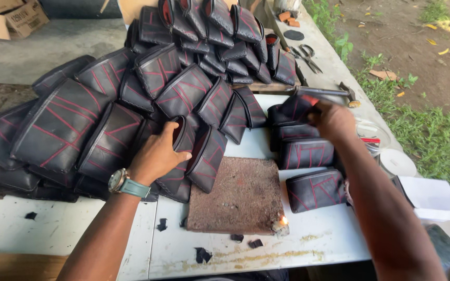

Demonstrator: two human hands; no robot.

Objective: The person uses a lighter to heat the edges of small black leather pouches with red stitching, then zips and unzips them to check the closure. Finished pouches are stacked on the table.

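Black pouch (182, 136), red stitched lines, open mouth up: stands at the front edge of the big heap, in the grasp of the left hand (157, 153), fingers curled over its rim, thumb along its near side. Wristwatch with teal strap (126, 184) on that wrist.

Second black pouch (299, 106), same pattern: held at the top of a short row at the table's right, right hand (333, 120) closed around it, knuckles toward the viewer.

Row of pouches (308, 153) below that hand: three lying flat, one behind another, the nearest (316, 190) just beside the stone slab.

Heap of pouches (131, 88): dozens, leaning and overlapping, covering the left and back of the white table (79, 229).

Stone slab (240, 196): brown, square, flat at the table's front centre; a small flame (282, 222) at its near right corner.

Black offcuts (202, 255): scattered along the front edge.

Hammer (334, 93) and scissors (305, 54): on the far right bench. White lid (398, 162) and white box (433, 198) at the right edge, beside grass.
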